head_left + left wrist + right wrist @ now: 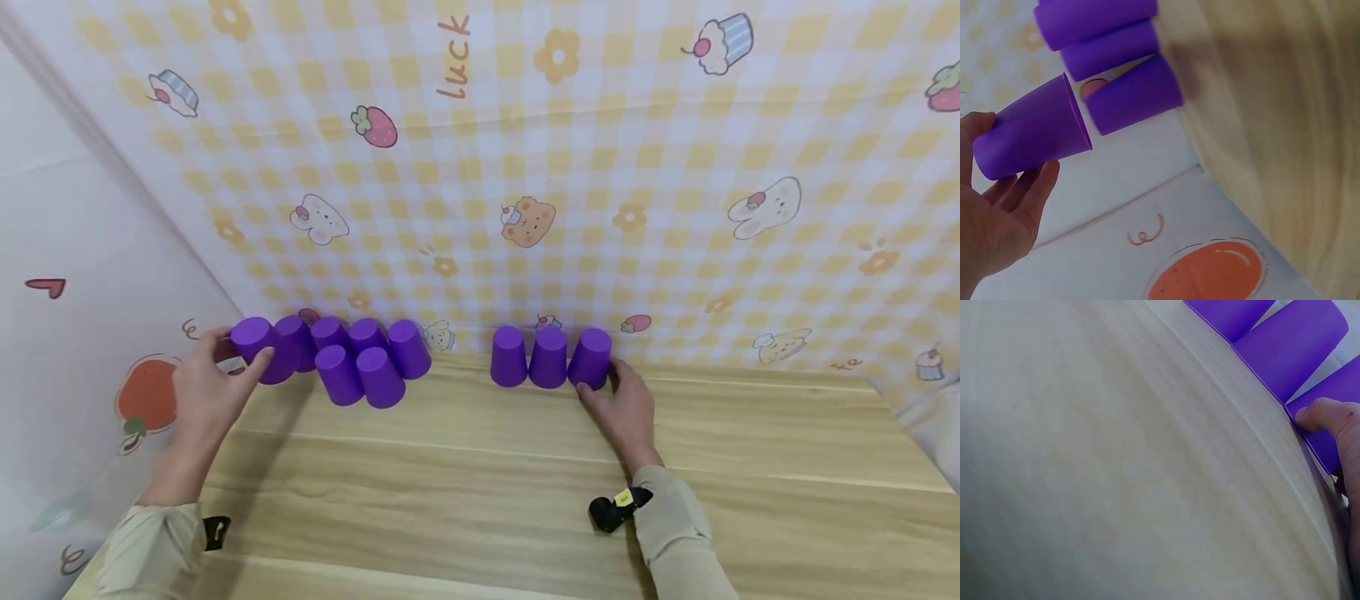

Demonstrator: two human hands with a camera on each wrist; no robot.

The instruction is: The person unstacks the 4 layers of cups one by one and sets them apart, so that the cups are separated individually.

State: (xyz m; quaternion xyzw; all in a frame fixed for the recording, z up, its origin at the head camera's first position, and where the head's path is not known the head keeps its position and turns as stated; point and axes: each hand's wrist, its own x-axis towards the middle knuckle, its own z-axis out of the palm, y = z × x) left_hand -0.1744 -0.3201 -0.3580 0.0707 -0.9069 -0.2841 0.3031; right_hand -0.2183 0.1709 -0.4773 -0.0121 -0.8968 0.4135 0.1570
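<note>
My left hand (pixel 208 387) holds an upside-down purple cup (pixel 1032 128) between thumb and fingers. In the left wrist view this cup is raised off the table, its open rim facing the other cups. Beside it in the head view stand several more upside-down purple cups, among them a left-end cup (pixel 297 343) and a front cup (pixel 381 379). Farther right, three upside-down cups form a row. Around the rightmost cup (pixel 591 358) of that row my right hand (pixel 622 408) has its thumb and fingers, thumb low near the rim. Its other fingers are partly hidden behind the cup.
All this is on a wood-grain table (pixel 450 492), close to a yellow-checked cloth (pixel 465 167) hanging along the back. A white printed cloth (pixel 67 250) bounds the left side. A gap separates the left group from the row of three.
</note>
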